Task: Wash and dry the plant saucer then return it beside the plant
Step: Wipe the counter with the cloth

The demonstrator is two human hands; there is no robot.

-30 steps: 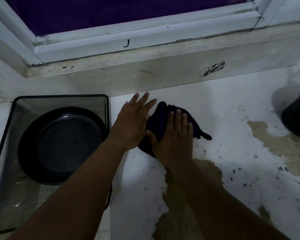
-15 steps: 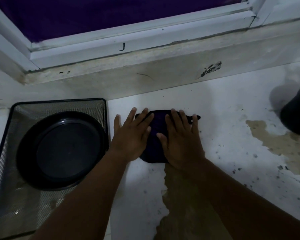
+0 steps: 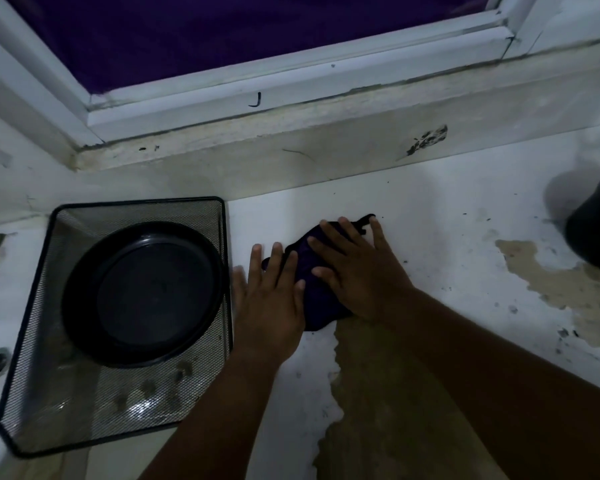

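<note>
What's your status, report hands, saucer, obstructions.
Both hands flat, left hand and right hand pressing dark cloth on counter. Saucer sits in mesh tray, untouched. Nothing blocking it.

Dim light over a white worktop (image 3: 430, 209), its coating peeled to tan patches (image 3: 551, 282) and speckled dark. Behind it runs a stained sill (image 3: 326, 133), then a white window frame (image 3: 222, 95) around purple-dark glass (image 3: 239, 29).
</note>
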